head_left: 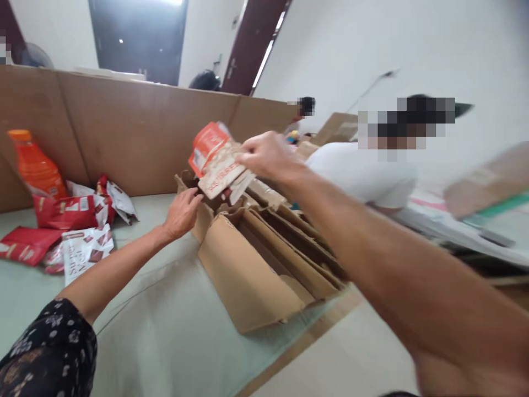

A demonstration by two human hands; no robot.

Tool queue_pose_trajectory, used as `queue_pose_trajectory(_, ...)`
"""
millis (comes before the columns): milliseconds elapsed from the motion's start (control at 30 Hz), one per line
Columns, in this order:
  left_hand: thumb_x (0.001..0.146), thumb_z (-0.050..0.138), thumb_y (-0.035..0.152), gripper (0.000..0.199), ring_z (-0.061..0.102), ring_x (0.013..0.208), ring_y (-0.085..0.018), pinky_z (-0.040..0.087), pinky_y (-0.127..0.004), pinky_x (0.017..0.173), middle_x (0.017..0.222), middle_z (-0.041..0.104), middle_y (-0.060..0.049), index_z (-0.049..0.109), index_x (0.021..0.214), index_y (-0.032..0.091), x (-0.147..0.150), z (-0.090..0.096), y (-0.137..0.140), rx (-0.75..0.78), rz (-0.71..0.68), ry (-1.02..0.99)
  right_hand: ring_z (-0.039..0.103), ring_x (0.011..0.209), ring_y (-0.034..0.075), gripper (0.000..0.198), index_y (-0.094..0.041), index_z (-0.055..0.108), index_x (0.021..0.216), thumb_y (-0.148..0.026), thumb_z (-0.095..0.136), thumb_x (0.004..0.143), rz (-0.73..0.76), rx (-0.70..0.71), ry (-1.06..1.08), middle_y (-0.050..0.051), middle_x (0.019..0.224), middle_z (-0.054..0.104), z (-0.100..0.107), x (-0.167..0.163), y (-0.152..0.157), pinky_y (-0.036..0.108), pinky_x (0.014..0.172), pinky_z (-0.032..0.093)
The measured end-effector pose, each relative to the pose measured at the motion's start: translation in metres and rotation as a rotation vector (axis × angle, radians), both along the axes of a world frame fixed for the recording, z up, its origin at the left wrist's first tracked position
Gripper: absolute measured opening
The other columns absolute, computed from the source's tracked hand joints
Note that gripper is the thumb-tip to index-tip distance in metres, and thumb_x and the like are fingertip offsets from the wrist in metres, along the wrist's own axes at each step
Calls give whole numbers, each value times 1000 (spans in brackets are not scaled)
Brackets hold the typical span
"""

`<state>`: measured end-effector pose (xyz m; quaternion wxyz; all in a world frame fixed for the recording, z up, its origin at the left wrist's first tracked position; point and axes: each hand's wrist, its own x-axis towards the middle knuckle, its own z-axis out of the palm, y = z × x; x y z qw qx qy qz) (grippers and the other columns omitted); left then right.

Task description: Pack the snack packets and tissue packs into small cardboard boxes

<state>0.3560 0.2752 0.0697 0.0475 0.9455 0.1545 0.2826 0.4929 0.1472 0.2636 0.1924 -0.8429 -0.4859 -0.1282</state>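
Before you, the table (161,347) bears a divided cardboard box (248,275); your right hand (268,156) is pinched closed on an orange-and-cream pouch (223,165) over the box's far end; your left hand (184,212), half-curled, is at its far-left edge, whether gripping I cannot tell.

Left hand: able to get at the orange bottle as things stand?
Probably yes, from above: the orange bottle's cap and upper body rise clear of the red packet before its base. A low grip looks blocked. The left hand is now over by the cartons.
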Motion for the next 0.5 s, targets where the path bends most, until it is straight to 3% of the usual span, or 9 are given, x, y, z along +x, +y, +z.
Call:
queue_pose_trajectory(100, 93, 67, 15, 50, 49, 145, -36, 47, -58, 116, 162, 44, -19, 58, 142, 18, -57, -23, -15, -47, 70, -1, 61, 68, 19, 23, -18, 64, 66, -18, 67, 89, 40, 131, 97, 2, 63, 57, 16, -18, -17, 35, 66, 43)
queue_pose_trajectory(200, 81, 67, 7, 44, 60, 134, -36, 54, -55, 108, 149, 58, -20, 70, 123, 19, -138, -48, -38, -88, 74, 51, 52, 56, 15, 29, -20, 60, 60, -20, 68, 87, 146, 81, 191, -1, 56, 49, 9, -43, -15, 31, 56, 38)
queue_pose_trajectory(300, 80, 65, 9, 29, 72, 111, -29, 61, -45, 96, 123, 74, -13, 75, 104, 22, -217, -63, -62, -100, 59, 82, 58, 59, 18, 26, -19, 61, 58, -14, 66, 84, 293, -113, 319, 1, 59, 56, -22, -81, 8, 30, 56, 41)
queue_pose_trajectory(400, 88, 57, 16, 27, 72, 112, -29, 62, -45, 96, 126, 74, -12, 75, 107, 25, -276, -64, -74, -82, 93, 53, 69, 73, 21, 20, -15, 68, 62, -7, 63, 80, 392, -303, 404, 4, 64, 64, -64, -131, 36, 27, 63, 46)
queue_pose_trajectory(500, 95, 50, 24, 28, 70, 117, -33, 63, -51, 95, 130, 70, -16, 74, 110, 24, -308, -61, -67, -46, 149, -10, 72, 82, 18, 20, -14, 73, 70, -9, 63, 86, 447, -310, 475, 4, 73, 72, -97, -180, 53, 22, 67, 46)
